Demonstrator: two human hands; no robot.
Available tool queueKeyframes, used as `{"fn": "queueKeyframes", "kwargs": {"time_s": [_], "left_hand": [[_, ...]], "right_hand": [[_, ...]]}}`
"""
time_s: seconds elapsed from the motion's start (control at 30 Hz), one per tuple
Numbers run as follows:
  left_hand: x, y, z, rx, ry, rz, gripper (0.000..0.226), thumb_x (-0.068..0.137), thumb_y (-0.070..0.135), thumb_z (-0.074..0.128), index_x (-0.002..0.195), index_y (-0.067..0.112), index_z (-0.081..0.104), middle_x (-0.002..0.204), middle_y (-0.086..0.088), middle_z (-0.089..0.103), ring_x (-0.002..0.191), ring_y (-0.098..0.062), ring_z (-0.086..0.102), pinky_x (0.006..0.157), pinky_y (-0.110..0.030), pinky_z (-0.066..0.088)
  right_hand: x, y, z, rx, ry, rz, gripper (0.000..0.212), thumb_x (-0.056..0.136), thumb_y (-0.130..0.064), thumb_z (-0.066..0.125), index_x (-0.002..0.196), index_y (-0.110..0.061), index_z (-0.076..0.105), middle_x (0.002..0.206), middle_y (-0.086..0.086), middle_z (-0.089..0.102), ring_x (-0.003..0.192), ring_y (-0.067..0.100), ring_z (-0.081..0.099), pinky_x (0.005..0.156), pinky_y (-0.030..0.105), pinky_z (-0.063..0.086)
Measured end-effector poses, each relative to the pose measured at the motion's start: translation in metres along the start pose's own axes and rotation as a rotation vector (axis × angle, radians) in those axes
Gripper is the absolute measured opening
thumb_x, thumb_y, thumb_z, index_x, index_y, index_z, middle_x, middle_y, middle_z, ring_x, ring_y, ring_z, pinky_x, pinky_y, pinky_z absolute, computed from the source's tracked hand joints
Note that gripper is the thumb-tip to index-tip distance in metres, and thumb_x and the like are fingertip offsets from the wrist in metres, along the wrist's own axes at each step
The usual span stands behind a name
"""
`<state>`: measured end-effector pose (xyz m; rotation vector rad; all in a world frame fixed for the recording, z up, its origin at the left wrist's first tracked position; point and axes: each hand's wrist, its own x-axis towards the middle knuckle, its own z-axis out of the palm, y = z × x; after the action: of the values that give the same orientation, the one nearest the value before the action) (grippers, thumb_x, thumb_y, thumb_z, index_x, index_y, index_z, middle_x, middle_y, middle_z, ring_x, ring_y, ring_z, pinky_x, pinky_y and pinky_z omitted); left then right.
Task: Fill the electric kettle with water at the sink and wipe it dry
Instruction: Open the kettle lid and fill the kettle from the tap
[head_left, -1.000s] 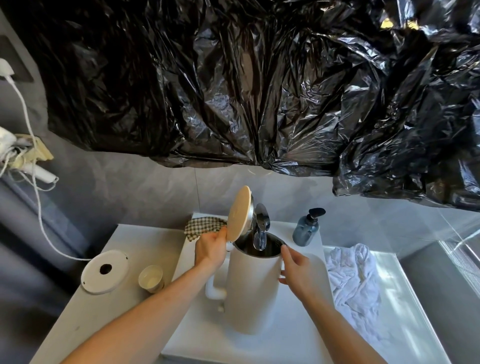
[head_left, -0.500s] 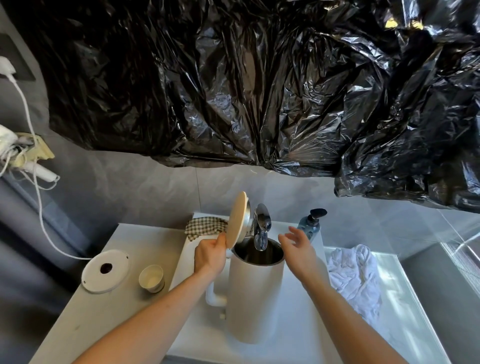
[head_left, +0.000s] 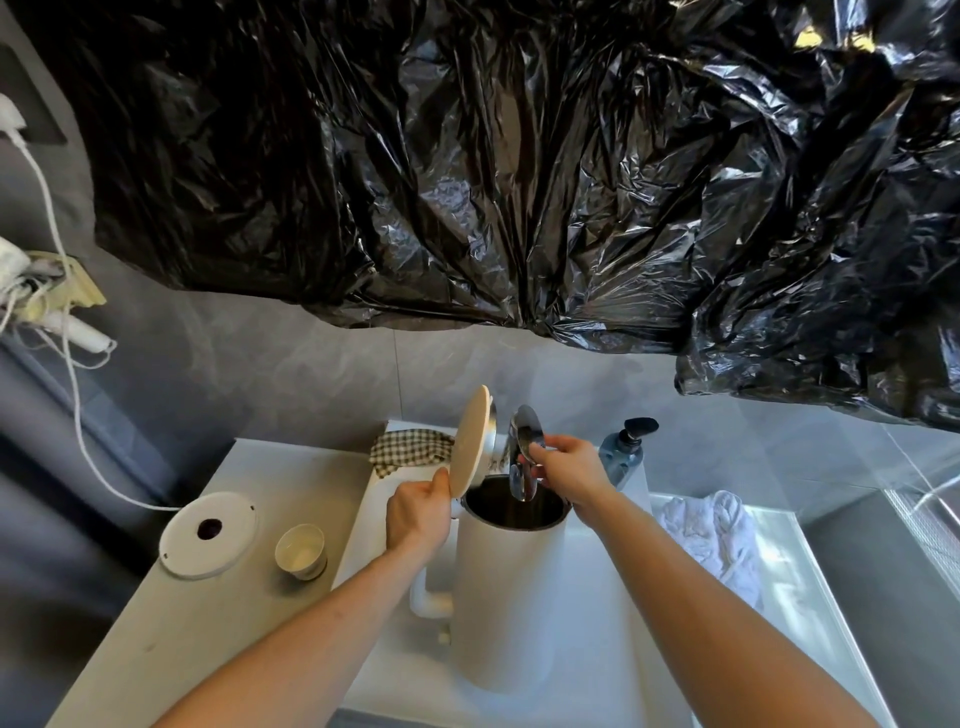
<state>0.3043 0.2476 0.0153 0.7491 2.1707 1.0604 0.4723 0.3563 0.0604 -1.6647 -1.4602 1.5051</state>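
Observation:
A white electric kettle (head_left: 506, 597) stands upright in the white sink (head_left: 395, 670), its beige lid (head_left: 470, 444) swung open to the left. The mouth sits right under the chrome faucet (head_left: 525, 452). My left hand (head_left: 418, 514) grips the top of the kettle's handle, thumb against the lid. My right hand (head_left: 569, 470) has its fingers closed on the faucet lever above the kettle's mouth. No water stream is visible. A white towel (head_left: 717, 540) lies crumpled on the counter to the right.
The kettle's round base (head_left: 208, 535) with its cord sits on the left counter beside a small cup (head_left: 301, 550). A checked cloth (head_left: 408, 451) lies behind the sink's left corner, a blue soap pump bottle (head_left: 623, 452) behind the right. Black plastic sheeting (head_left: 519, 182) hangs overhead.
My right hand left the kettle's side, rose and reached back to the faucet lever, where it now grips. The left hand and kettle stayed put.

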Motion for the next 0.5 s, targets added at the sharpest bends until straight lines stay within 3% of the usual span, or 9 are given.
{"fn": "queueKeyframes", "kwargs": {"time_s": [0.13,0.4,0.5], "left_hand": [[0.001,0.004,0.004,0.066,0.021,0.020,0.053,0.104,0.043,0.044,0.081,0.005,0.073,0.080,-0.008,0.067,0.073,-0.020,0.058,0.067,-0.029,0.041],[0.007,0.000,0.005,0.059,0.026,0.003,0.052,0.104,0.044,0.043,0.077,0.009,0.070,0.077,-0.006,0.066,0.068,-0.014,0.058,0.056,-0.025,0.039],[0.008,0.000,0.006,0.055,0.045,-0.004,0.049,0.104,0.045,0.043,0.075,0.013,0.066,0.077,-0.005,0.065,0.070,-0.017,0.059,0.062,-0.027,0.044]], "right_hand": [[0.003,-0.007,-0.004,0.041,-0.025,0.039,0.021,0.101,-0.009,0.065,0.117,0.002,0.071,0.093,0.013,0.078,0.068,0.011,0.071,0.071,0.025,0.058],[0.009,-0.014,-0.004,0.165,-0.002,0.091,0.017,0.099,-0.012,0.068,0.111,-0.002,0.075,0.098,0.012,0.079,0.067,0.009,0.066,0.071,0.023,0.055],[0.008,-0.020,-0.004,0.275,-0.019,0.124,0.010,0.100,-0.011,0.068,0.104,-0.004,0.073,0.089,0.010,0.076,0.062,0.006,0.064,0.069,0.021,0.060]]}}
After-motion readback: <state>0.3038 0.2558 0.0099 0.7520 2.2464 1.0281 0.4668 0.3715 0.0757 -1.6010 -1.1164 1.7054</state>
